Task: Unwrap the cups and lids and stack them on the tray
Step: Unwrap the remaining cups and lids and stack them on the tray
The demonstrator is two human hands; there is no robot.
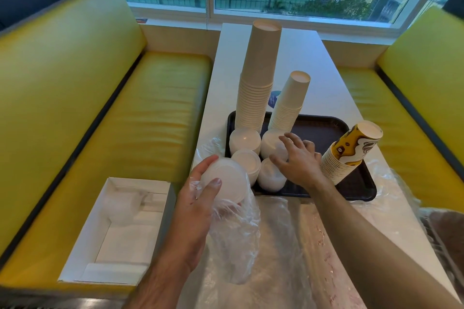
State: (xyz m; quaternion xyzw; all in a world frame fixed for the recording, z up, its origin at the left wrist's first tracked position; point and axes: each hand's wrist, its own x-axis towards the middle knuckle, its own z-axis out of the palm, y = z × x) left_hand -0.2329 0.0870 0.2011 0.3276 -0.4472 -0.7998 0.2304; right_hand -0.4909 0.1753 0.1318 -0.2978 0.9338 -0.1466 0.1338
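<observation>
Your left hand (198, 198) grips a stack of white lids (224, 179), still half inside its clear plastic wrap (234, 238), just in front of the dark tray (361, 187). Your right hand (300, 160) reaches over the tray, fingers spread and relaxed, touching a lid stack (272, 144). On the tray stand three upturned cup stacks: a tall white one (258, 83), a shorter white one (288, 104) and a yellow printed one (347, 152) at its right edge.

No readable text anywhere. Blue round sticker (275, 98) on the surface (326, 78) carries small white print, too blurred to read. Yellow patterned cups (351, 148) show graphics only, no legible words.
</observation>
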